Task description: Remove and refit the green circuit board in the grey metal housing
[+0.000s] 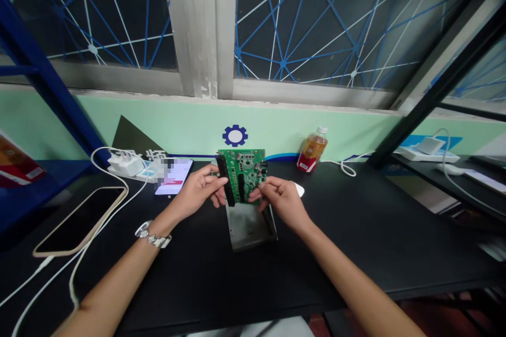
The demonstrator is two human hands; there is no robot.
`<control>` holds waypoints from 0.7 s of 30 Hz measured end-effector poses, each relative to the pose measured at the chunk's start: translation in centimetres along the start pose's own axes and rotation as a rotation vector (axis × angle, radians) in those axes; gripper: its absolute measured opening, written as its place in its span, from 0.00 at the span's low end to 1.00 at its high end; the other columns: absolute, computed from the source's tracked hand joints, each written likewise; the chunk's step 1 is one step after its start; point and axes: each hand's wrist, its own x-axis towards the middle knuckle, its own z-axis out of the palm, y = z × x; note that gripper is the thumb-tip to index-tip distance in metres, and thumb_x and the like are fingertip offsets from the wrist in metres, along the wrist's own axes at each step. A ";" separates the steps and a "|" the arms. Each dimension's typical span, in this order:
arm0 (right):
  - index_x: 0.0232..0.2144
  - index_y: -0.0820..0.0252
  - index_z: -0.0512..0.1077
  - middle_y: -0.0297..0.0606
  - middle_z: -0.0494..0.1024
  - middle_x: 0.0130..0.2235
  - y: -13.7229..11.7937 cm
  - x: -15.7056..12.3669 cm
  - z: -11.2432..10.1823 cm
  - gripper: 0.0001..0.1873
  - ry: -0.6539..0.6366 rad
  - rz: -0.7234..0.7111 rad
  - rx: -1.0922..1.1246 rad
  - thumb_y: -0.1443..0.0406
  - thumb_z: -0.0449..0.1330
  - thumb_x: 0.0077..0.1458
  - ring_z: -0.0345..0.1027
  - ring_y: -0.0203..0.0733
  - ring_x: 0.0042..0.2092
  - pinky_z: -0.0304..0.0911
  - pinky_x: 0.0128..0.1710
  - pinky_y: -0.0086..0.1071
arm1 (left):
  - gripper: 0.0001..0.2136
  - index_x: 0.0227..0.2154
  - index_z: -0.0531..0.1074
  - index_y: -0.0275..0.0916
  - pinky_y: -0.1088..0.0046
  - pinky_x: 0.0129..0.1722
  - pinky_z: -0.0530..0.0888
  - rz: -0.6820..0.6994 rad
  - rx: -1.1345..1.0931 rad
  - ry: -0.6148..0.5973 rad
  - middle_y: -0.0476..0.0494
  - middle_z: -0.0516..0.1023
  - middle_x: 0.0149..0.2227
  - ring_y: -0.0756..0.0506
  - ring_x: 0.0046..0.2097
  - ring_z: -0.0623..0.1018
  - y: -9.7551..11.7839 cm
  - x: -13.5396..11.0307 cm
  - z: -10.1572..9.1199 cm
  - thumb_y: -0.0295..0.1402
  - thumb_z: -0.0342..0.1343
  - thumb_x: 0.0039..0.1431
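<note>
Between both hands a green circuit board (247,166) is held up, its component side toward me. My left hand (203,188) grips the board's left edge, by a long black connector strip (225,181). The fingers of my right hand (279,197) are closed on the lower right edge of the board. Beneath the board, a grey metal tray-like case (251,226) rests on the black table. The board's lower edge overlaps the case in view; I cannot tell whether they touch. Part of a white object (299,189) shows behind my right hand.
A drink bottle (313,150) stands at the back beside a white cable (348,168). To the left lie a phone in a beige case (81,221), a lit phone (174,176) and a power strip with a white charger (124,163). Shelf posts (438,84) rise at both sides.
</note>
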 end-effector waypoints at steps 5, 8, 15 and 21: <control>0.34 0.63 0.77 0.44 0.80 0.36 0.3 0.2 -0.9 0.10 0.002 0.025 0.233 0.66 0.58 0.50 0.73 0.46 0.39 0.70 0.35 0.37 | 0.14 0.47 0.67 0.37 0.65 0.38 0.81 -0.043 -0.088 -0.157 0.40 0.81 0.36 0.42 0.38 0.83 1.4 -0.7 -1.1 0.37 0.58 0.63; 0.34 0.61 0.78 0.37 0.75 0.32 0.5 0.2 -1.1 0.10 0.051 0.049 0.169 0.64 0.59 0.51 0.67 0.38 0.32 0.63 0.32 0.31 | 0.15 0.50 0.65 0.40 0.69 0.27 0.81 -0.112 -0.133 -0.169 0.44 0.79 0.32 0.43 0.33 0.82 1.3 -0.8 -1.3 0.39 0.56 0.64; 0.38 0.59 0.71 0.32 0.70 0.32 1.6 0.4 -0.6 0.11 0.002 -0.040 -0.047 0.62 0.64 0.51 0.59 0.34 0.30 0.54 0.31 0.29 | 0.28 0.62 0.54 0.39 0.71 0.24 0.80 -0.155 -0.090 -0.128 0.42 0.80 0.30 0.43 0.29 0.82 0.4 -0.5 -0.4 0.43 0.56 0.65; 0.40 0.57 0.64 0.32 0.70 0.35 3.3 0.7 0.2 0.13 -0.085 -0.032 -0.004 0.60 0.62 0.55 0.59 0.34 0.31 0.54 0.31 0.29 | 0.19 0.49 0.66 0.36 0.74 0.24 0.79 -0.155 -0.209 -0.098 0.47 0.77 0.27 0.47 0.26 0.80 0.3 -0.6 1.5 0.42 0.59 0.63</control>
